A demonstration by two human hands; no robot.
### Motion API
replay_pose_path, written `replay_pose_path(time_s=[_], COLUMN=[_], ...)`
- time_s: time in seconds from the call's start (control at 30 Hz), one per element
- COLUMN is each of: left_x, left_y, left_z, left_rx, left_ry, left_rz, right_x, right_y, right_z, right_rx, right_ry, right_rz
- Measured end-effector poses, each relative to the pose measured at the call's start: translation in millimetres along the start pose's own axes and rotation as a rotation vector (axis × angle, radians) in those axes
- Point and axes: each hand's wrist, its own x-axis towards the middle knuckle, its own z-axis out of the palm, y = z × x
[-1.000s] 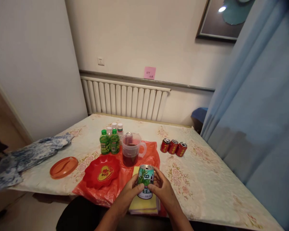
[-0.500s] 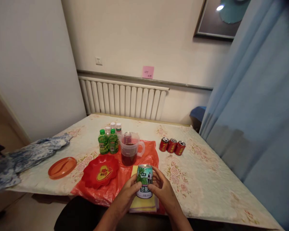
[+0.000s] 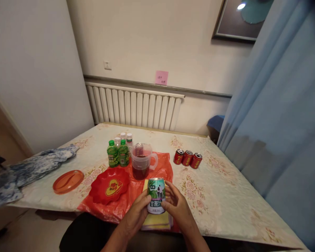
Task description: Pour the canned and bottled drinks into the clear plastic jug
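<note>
- The left hand gripped the green drink can from its left side, fingers curled against the can's lower half.
- The right hand clasped the same can from the right, its fingers reaching up beside the label and the thumb at the front.
- The can stood upright between both hands, held just above a folded yellow cloth at the near edge of the table; its top was sealed as far as could be told.
- The yellow cloth lay on an orange plastic bag spread over the flowered tablecloth.
- Just beyond the can, on that bag, stood a clear measuring jug holding dark liquid, its handle turned to the right.
- Left of the jug stood two green bottles, with small white-capped bottles close behind them.
- A red scalloped dish sat left of the hands, touching the bag, and an orange lid lay farther left on the tablecloth.
- Three red cans stood in a row, touching, to the right of the jug.
- A blue patterned cloth draped over the table's far left corner.
- A white radiator ran along the wall behind, with a pink note above it.
</note>
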Motion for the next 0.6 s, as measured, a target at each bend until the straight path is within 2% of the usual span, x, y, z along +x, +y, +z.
replay_pose_path(time_s=[0.37, 0.6], left_x=[-0.6, 0.5], left_y=[0.3, -3.7], left_z=[2.9, -2.8], left_rx=[-0.033, -0.067], left_ry=[-0.001, -0.028], left_rz=[-0.016, -0.011], right_x=[-4.7, -7.5], right_y=[-6.9, -12.1], right_z=[7.0, 12.5], right_rx=[-0.161, -0.205], right_ry=[0.09, 0.088], right_rz=[-0.009, -0.03])
